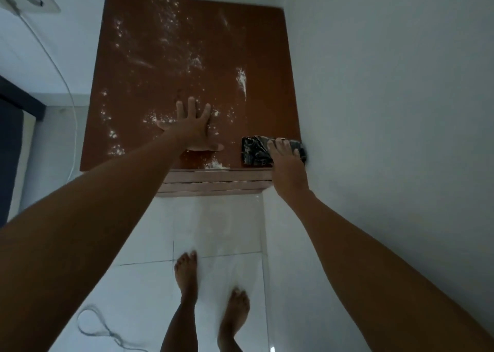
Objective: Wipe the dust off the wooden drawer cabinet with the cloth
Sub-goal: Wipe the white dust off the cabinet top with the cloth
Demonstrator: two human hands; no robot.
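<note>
I look straight down on the brown top of the wooden drawer cabinet, which is speckled with white dust, thickest toward the back and along the front edge. My left hand lies flat on the top near the front, fingers spread, holding nothing. My right hand presses down on a folded dark cloth streaked with white, at the front right corner against the wall. The drawer fronts show as pale strips below the front edge.
A white wall runs tight along the cabinet's right side. A wall socket with a white cable hangs at the upper left. Another cable loops on the white tiled floor near my bare feet. Dark furniture stands at the left edge.
</note>
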